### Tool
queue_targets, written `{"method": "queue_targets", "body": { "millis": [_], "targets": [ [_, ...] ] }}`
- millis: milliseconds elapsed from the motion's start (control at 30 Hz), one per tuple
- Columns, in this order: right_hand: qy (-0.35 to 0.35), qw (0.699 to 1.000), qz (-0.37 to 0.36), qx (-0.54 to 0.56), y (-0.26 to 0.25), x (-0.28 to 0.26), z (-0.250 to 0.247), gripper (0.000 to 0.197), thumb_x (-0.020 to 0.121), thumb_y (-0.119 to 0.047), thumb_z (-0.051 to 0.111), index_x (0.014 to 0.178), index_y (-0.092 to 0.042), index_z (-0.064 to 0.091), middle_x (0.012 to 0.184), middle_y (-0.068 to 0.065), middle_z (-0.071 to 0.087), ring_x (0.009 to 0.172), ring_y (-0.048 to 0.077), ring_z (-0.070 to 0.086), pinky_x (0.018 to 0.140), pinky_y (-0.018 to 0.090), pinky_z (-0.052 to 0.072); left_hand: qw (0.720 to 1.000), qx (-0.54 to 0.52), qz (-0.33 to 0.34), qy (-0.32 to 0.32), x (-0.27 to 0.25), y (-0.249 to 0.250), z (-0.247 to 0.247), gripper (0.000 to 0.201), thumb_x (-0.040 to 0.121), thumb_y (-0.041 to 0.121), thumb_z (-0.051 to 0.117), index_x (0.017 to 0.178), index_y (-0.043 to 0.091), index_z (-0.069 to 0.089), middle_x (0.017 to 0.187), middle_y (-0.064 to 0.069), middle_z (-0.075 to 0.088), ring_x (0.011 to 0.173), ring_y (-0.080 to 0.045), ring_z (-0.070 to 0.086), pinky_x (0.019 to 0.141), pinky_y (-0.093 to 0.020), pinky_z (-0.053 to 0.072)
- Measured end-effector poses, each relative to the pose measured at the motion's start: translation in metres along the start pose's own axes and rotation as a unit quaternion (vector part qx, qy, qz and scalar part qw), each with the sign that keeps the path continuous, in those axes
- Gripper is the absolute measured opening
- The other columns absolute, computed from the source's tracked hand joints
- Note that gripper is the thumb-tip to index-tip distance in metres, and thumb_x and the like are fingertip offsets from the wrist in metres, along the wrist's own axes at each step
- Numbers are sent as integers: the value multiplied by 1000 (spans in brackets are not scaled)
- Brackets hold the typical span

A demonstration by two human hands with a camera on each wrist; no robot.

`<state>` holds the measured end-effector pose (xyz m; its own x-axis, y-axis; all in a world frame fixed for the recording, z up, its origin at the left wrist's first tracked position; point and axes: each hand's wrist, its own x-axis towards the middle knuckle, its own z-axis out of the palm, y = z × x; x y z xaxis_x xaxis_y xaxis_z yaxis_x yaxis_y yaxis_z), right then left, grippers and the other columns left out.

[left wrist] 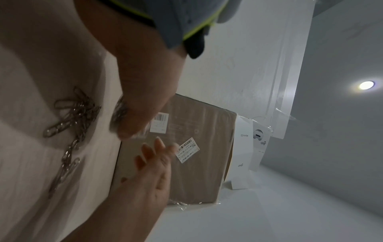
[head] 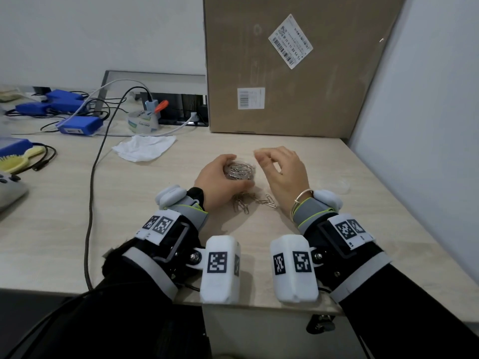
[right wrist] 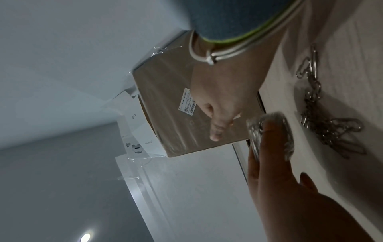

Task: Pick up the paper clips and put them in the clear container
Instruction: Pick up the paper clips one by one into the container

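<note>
My left hand grips a small round clear container packed with silver paper clips, held just above the desk. More paper clips lie loose and linked in a chain on the desk right below it, also seen as the paper clips in the left wrist view and the paper clips in the right wrist view. My right hand hovers right of the container with fingers spread and relaxed, holding nothing. The container shows between my left fingers.
A big cardboard box stands at the back against the wall. A crumpled white tissue, a tape roll, blue devices and cables lie to the left. A clear lid rests at the right near the partition.
</note>
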<state>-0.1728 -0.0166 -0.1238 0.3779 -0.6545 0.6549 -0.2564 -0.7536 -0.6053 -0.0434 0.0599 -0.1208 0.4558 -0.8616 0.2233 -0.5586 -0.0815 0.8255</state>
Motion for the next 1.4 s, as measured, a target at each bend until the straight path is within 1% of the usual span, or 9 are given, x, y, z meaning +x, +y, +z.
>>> {"method": "queue_targets", "body": {
  "millis": [100, 167, 233, 433, 533, 800, 1033, 1233, 1400],
  "targets": [
    [-126, 991, 37, -38, 3, -5, 4, 49, 79, -57, 56, 115, -24, 58, 108, 0, 62, 99, 18, 57, 90, 41, 47, 993, -43, -43, 98, 6, -6, -6, 75, 64, 34, 80, 130, 18, 49, 122, -5, 63, 110, -21, 61, 102, -38, 46],
    [-260, 955, 35, -139, 2, -11, 5, 66, 75, -64, 57, 130, -30, 44, 126, 0, 53, 117, 22, 47, 100, 45, 39, 987, -50, -58, 144, 8, -7, -9, 72, 67, 34, 79, 130, 17, 49, 122, -5, 63, 112, -21, 60, 102, -38, 45],
    [-323, 923, 12, -208, -2, -14, 6, 74, 72, -68, 56, 136, -35, 36, 135, -2, 45, 124, 22, 37, 101, 43, 33, 985, -48, -62, 157, 9, -7, -10, 71, 68, 34, 79, 130, 17, 48, 123, -4, 62, 112, -21, 59, 102, -37, 45],
    [-330, 930, -30, -161, -4, -13, 12, 41, 83, -45, 60, 113, -17, 55, 113, 7, 49, 108, 27, 45, 91, 32, 35, 987, -52, -61, 138, 7, -3, -8, 70, 70, 31, 79, 131, 14, 48, 124, -6, 61, 113, -21, 58, 102, -34, 44],
    [-345, 923, -42, -164, -9, -12, 13, 31, 89, -34, 55, 107, -9, 52, 110, 12, 50, 101, 29, 50, 79, 32, 35, 988, -51, -64, 134, 5, -3, -8, 71, 71, 31, 78, 132, 13, 48, 125, -6, 61, 114, -21, 58, 102, -35, 44],
    [-375, 891, -67, -247, -20, -8, 15, 25, 95, -30, 41, 108, -9, 45, 116, 14, 56, 102, 33, 53, 73, 34, 31, 990, -25, -71, 121, 4, -4, -8, 70, 73, 34, 76, 132, 11, 47, 126, -7, 60, 114, -21, 58, 102, -31, 43],
    [-341, 913, -20, -223, -13, -5, 16, 21, 95, -29, 42, 103, -10, 48, 106, 19, 62, 95, 36, 57, 78, 40, 42, 990, -14, -80, 115, 5, -7, -9, 69, 74, 34, 74, 132, 11, 46, 126, -6, 60, 113, -21, 58, 96, -26, 43],
    [-189, 977, 69, -70, -1, -1, 18, 22, 91, -27, 52, 88, -5, 54, 84, 20, 67, 78, 36, 59, 73, 43, 49, 990, -1, -91, 108, 6, -11, -9, 69, 74, 36, 73, 133, 11, 45, 126, -6, 60, 112, -21, 57, 88, -24, 41],
    [-57, 993, 100, 25, -6, 2, 13, 22, 91, -25, 54, 77, -8, 51, 59, -5, 48, 59, 19, 43, 59, 31, 33, 994, 16, -76, 72, 6, -10, -9, 69, 74, 34, 75, 132, 11, 46, 127, -6, 59, 110, -20, 56, 85, -22, 37]
  ]
}}
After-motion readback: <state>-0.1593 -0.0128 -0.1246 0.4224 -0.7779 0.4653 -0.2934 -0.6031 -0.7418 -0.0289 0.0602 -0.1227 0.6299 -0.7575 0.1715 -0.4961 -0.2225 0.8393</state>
